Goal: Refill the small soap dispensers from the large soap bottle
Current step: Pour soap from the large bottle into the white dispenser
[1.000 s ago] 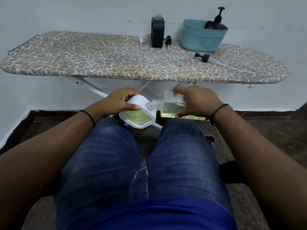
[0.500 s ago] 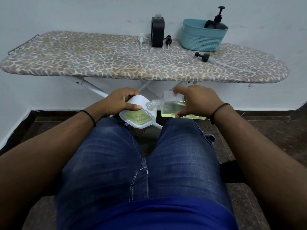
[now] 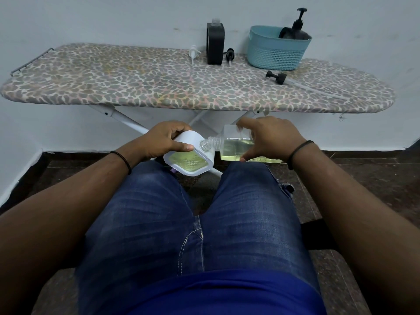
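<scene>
A white soap container (image 3: pixel 188 155) with a yellow-green panel is held tilted in the left hand (image 3: pixel 162 139), the fingers curled over its upper end and the thumb laid along its near face, so that most of the body hangs below and to the right of that grip. A clear small dispenser bottle (image 3: pixel 234 145), lying almost level and partly filled with pale yellow liquid, is grasped by the right hand (image 3: pixel 270 138), fingers over the top and thumb beneath; its threaded neck juts out left of that grip and meets the white container's edge. Both are held above the knees in blue jeans (image 3: pixel 197 226). Beyond the two grips, on the ironing board (image 3: pixel 113 83) serving as the surface, a black bottle (image 3: pixel 215 46), loose pump heads (image 3: pixel 276 77) and a teal basket (image 3: pixel 276 51) are seen
</scene>
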